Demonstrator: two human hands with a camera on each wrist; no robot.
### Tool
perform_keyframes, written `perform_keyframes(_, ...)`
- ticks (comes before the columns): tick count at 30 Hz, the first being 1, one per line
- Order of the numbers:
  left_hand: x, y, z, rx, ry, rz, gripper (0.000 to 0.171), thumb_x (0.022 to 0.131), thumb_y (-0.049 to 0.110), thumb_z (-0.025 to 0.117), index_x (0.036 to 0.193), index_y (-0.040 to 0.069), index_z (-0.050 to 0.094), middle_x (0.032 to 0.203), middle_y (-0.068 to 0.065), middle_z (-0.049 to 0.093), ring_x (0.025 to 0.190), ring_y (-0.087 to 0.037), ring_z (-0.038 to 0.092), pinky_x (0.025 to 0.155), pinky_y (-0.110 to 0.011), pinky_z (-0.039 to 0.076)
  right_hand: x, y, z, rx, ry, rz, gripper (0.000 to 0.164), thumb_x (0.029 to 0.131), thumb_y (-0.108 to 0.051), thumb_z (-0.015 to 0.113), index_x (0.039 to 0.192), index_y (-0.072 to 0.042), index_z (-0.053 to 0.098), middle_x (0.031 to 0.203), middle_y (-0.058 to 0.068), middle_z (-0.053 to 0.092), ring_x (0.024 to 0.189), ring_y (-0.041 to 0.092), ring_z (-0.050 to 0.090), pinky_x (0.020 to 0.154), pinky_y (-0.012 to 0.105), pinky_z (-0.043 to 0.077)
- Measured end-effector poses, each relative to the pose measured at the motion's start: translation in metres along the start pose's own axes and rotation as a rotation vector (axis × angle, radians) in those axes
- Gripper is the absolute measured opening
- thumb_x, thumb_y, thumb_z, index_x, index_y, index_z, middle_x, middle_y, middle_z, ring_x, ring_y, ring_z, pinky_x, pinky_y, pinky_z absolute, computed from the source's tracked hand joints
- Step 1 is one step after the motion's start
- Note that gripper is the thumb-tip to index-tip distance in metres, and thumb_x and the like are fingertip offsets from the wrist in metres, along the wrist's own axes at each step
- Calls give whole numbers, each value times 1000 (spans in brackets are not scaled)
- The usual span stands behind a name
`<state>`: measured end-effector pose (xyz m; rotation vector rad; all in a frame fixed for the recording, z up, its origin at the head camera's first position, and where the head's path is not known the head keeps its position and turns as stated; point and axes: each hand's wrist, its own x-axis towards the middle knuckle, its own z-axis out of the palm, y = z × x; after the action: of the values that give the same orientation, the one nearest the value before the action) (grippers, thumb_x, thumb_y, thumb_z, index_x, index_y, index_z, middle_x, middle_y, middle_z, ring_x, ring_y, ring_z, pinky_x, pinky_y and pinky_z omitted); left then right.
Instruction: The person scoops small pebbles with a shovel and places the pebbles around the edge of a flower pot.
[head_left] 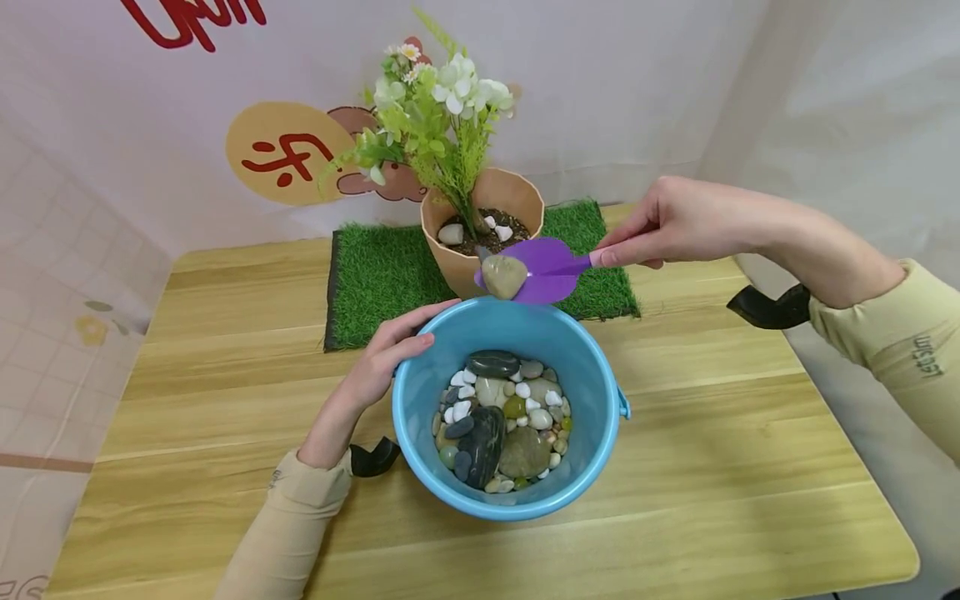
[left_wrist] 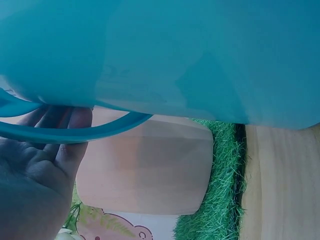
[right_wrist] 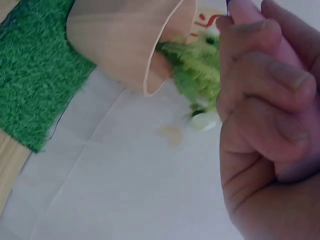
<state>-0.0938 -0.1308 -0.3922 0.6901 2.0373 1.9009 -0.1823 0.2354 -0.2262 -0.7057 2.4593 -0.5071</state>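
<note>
My right hand (head_left: 686,221) grips the pink handle (right_wrist: 287,60) of a small trowel. The trowel's purple blade (head_left: 551,279) carries a beige stone (head_left: 505,276) above the far rim of the blue bucket (head_left: 606,454), close in front of the flowerpot. On the bucket's upper left rim, my left hand (head_left: 382,358) holds the edge between thumb and fingers. In the left wrist view the blue bail handle (left_wrist: 107,129) crosses that hand's fingers. Black, grey, tan and white stones (head_left: 525,452) cover the bucket's bottom.
Behind the bucket, a peach flowerpot (head_left: 457,271) with soil, stones and white-flowered greenery (head_left: 435,133) stands on a green turf mat (head_left: 382,279). All rest on a wooden table (head_left: 742,433). A printed white backdrop (head_left: 622,100) hangs behind.
</note>
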Motion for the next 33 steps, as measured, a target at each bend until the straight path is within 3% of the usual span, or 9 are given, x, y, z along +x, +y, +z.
perform_keyframes(9,-2,1,1,14,15,-3,54,105,10,43,155,-10,42,153,-37,49,124,0,67,98,-27,61,31,20,-21,-5,46,157,40,101,-52,65,120,-20,82,62,-4,54,52,7,34,52,28,33)
perform_keyframes(17,-1,3,2,2,4,3,55,104,9,43,156,-11,41,155,-34,50,124,2,66,97,-26,61,52,28,-36,-76,44,184,47,102,-53,62,128,-17,78,62,-8,55,53,6,36,54,28,33)
perform_keyframes(28,0,2,2,17,-1,4,55,104,9,43,156,-10,41,154,-33,52,123,2,66,96,-26,61,70,24,-53,-141,33,237,47,102,-52,61,117,-11,80,59,-9,55,53,7,41,60,28,37)
perform_keyframes(33,1,2,1,24,0,5,55,104,9,44,156,-9,42,153,-33,52,123,2,67,96,-26,61,77,14,-55,-227,105,241,50,103,-48,62,128,-7,76,68,-4,70,67,11,55,66,31,41)
